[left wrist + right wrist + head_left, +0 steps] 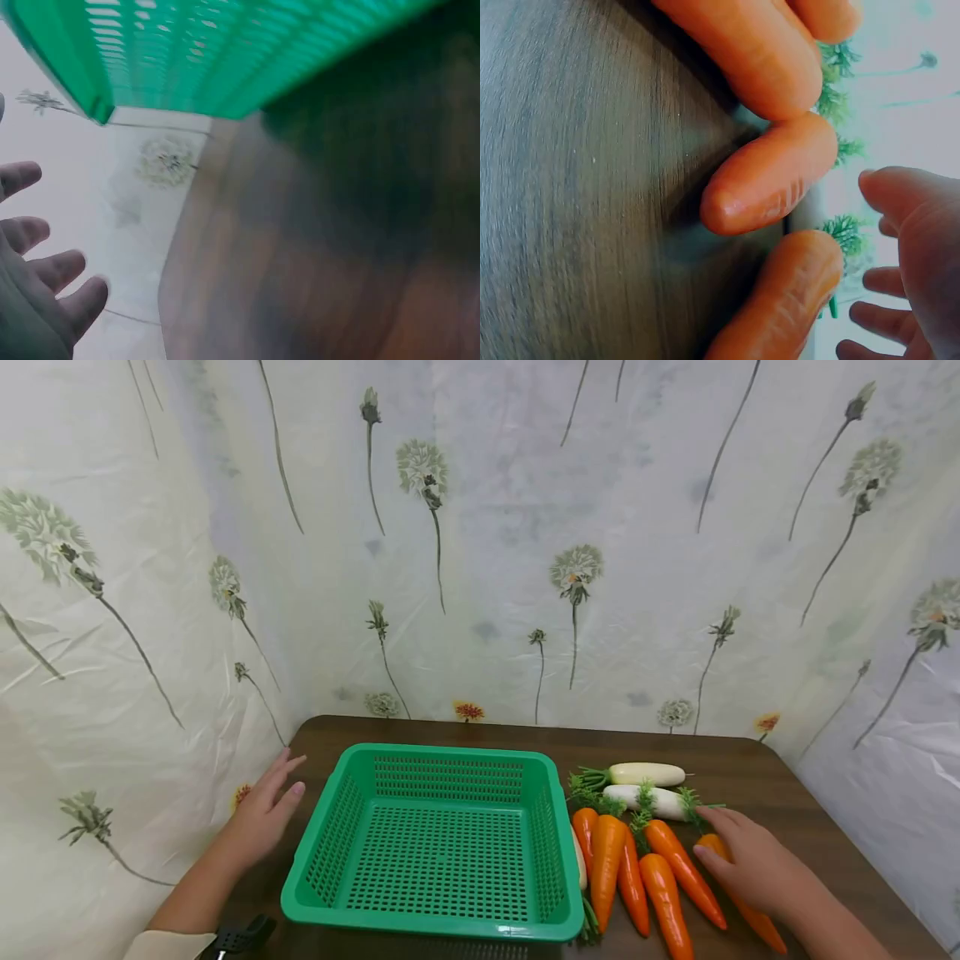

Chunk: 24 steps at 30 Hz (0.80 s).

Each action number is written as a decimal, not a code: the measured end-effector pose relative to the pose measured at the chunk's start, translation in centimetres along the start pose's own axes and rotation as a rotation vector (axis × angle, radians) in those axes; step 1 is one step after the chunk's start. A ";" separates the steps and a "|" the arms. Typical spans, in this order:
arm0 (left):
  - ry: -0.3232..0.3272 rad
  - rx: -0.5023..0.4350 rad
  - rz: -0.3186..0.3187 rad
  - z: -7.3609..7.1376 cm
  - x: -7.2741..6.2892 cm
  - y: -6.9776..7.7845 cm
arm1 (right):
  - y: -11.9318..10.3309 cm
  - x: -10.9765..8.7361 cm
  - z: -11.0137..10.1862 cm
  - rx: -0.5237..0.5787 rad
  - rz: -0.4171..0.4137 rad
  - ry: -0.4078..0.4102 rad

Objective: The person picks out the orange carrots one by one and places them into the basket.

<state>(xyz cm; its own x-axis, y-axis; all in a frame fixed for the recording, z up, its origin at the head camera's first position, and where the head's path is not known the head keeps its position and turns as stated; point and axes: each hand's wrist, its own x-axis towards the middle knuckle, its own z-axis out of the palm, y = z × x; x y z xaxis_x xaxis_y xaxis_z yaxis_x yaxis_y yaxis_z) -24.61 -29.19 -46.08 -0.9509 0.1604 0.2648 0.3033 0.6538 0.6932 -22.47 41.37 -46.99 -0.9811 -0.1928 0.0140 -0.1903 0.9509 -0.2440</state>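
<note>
My left hand is held off the left side of a green plastic basket, fingers spread and holding nothing. The left wrist view shows the same spread fingers apart from the basket's slotted wall. On the other side, my right hand hovers over the rightmost carrot, partly hiding it. Its fingers are extended and grip nothing; in the right wrist view they are apart from the carrots. Several orange carrots with green tops lie between the basket and this hand.
Behind the carrots lie a cream-white radish and a whiter one, both with green leaves. Another pale root is mostly hidden by the basket's right wall. The brown wooden table meets a dandelion-print cloth at the back and sides.
</note>
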 end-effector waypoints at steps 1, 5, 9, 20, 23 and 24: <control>0.006 -0.028 0.002 0.0 -0.1 0.1 | 0.1 0.0 0.1 0.007 0.002 0.008; 0.034 -0.130 0.011 0.1 -0.3 0.6 | 0.3 -0.3 0.8 0.037 0.033 0.021; 0.012 -0.294 0.027 0.6 -0.4 1.0 | 0.8 -1.0 1.1 0.073 0.081 0.014; -0.018 -0.537 0.129 2.0 -0.8 0.9 | 2.2 -0.7 1.2 0.131 0.105 0.042; -0.030 -0.559 0.134 2.1 -0.7 0.7 | 2.3 -0.8 1.3 0.123 0.120 0.012; -0.035 -0.568 0.137 2.1 -0.7 0.6 | 2.4 -0.8 1.3 0.123 0.127 -0.002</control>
<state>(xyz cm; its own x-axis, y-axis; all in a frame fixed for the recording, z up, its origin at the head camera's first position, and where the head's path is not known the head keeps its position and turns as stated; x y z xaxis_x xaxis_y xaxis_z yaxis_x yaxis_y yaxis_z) -23.86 -27.34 -47.26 -0.8991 0.2464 0.3618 0.4003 0.1281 0.9074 -22.11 43.43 -48.87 -0.9969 -0.0739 -0.0263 -0.0595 0.9309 -0.3605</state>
